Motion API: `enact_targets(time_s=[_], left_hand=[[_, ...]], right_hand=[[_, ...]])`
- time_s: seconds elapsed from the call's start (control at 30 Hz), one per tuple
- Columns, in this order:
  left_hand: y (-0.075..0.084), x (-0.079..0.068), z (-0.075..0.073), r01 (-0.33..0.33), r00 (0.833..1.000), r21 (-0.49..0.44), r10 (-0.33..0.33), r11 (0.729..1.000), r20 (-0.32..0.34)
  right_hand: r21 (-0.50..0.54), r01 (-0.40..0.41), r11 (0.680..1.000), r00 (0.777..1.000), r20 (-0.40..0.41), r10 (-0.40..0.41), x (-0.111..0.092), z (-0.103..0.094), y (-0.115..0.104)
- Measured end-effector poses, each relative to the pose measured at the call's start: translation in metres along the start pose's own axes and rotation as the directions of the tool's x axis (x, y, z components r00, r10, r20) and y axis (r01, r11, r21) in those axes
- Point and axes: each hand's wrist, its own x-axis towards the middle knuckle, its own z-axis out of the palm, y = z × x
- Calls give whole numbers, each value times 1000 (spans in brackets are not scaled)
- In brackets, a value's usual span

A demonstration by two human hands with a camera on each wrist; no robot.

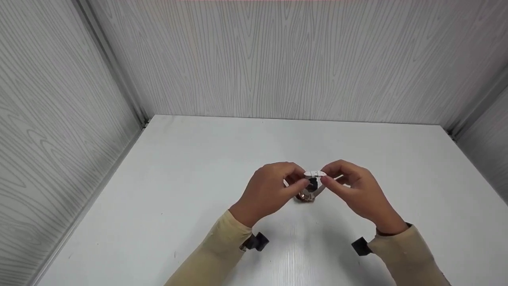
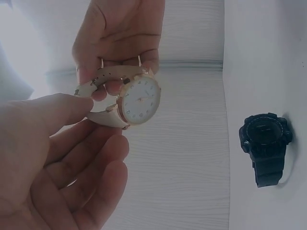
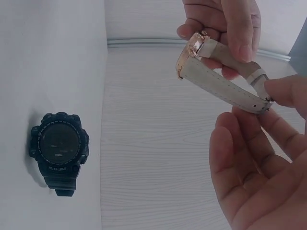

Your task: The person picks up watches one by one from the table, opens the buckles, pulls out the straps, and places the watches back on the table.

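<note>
A wristwatch (image 2: pixel 140 101) with a white dial, rose-gold case and pale strap (image 3: pixel 218 85) is held up above the table between both hands. Its strap forms a loop, the buckle end uppermost in the head view. My left hand (image 1: pixel 266 191) pinches one side of the strap near the buckle between thumb and fingers. From the other side, my right hand (image 1: pixel 359 192) pinches the strap's buckle end, thumb on top. The case hangs below the fingers. Part of the strap is hidden behind the fingertips.
A black sports watch (image 3: pixel 60 146) lies on the white table (image 1: pixel 190 159), just beyond the hands and partly hidden by them in the head view. Wood-grain panels (image 1: pixel 278 59) enclose the table at the back and sides.
</note>
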Motion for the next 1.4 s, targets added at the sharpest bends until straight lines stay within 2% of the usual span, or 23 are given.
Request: enact_targets(time_s=[0.2, 0.3, 0.5, 0.67, 0.87, 1.17, 1.4], left_hand=[[-1, 0, 0, -2, 1000, -13, 2, 1000, -4], [-2, -1, -1, 3, 1000, 12, -3, 1000, -5], [-2, -1, -2, 55, 998, 50, -56, 997, 5], [-2, 1, -2, 44, 999, -14, -44, 999, -15], [-2, 1, -2, 59, 998, -107, -63, 992, -31], [-2, 1, -1, 102, 995, -108, -101, 989, 8], [-3, 2, -1, 45, 998, -105, -50, 993, -45]], right_hand=[[53, 4, 999, 1000, -31, -2, 1, 1, 3], [90, -1, 996, 999, -48, 5, 0, 0, 5], [133, -17, 991, 998, -50, 24, 0, 0, 6], [164, -54, 985, 998, -24, 58, 1, 0, 6], [133, -108, 985, 994, -8, 110, 2, -1, 5], [143, -75, 987, 997, -1, 76, 2, -2, 6], [149, -41, 988, 999, 5, 41, 1, -1, 4]])
